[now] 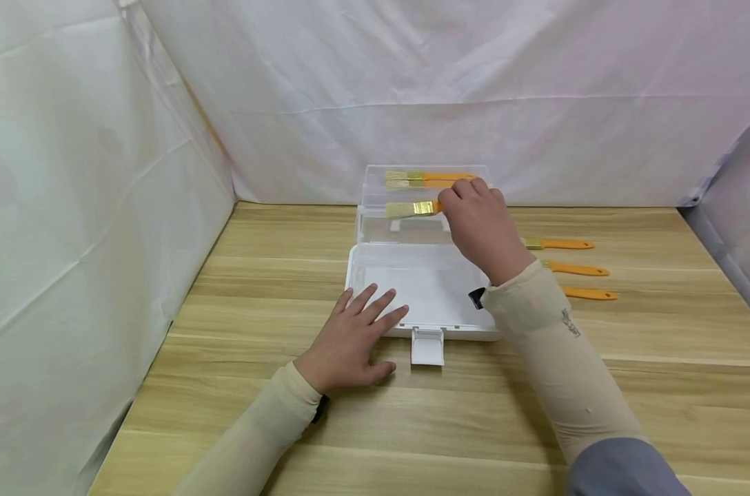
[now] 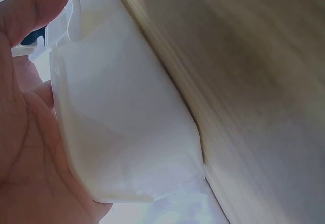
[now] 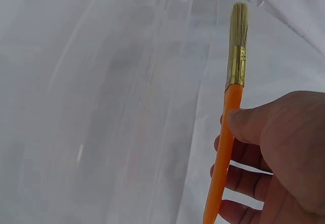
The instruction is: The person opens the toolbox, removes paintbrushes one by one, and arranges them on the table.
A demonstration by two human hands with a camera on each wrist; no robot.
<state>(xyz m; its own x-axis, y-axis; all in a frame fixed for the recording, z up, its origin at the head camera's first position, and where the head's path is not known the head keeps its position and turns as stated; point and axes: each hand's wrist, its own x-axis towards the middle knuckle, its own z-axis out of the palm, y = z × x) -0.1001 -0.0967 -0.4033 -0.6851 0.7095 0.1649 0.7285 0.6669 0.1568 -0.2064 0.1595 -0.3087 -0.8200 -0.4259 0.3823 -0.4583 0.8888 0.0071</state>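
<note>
1. Over the open box (image 1: 421, 286), head view: right hand (image 1: 483, 227) pinches a brush (image 1: 412, 208) above it; left hand (image 1: 350, 337) flat, fingers spread, touching the box's front edge.
2. Left wrist: palm (image 2: 30, 148) relaxed against the box wall (image 2: 122, 132).
3. Right wrist: thumb and fingers (image 3: 244, 122) clamp the orange handle (image 3: 223, 153), bristles pointing away.

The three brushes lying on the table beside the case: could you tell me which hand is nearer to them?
Right. The right hand holds a brush over the open case, just left of the three brushes. The left hand rests flat at the case's far front corner.
</note>
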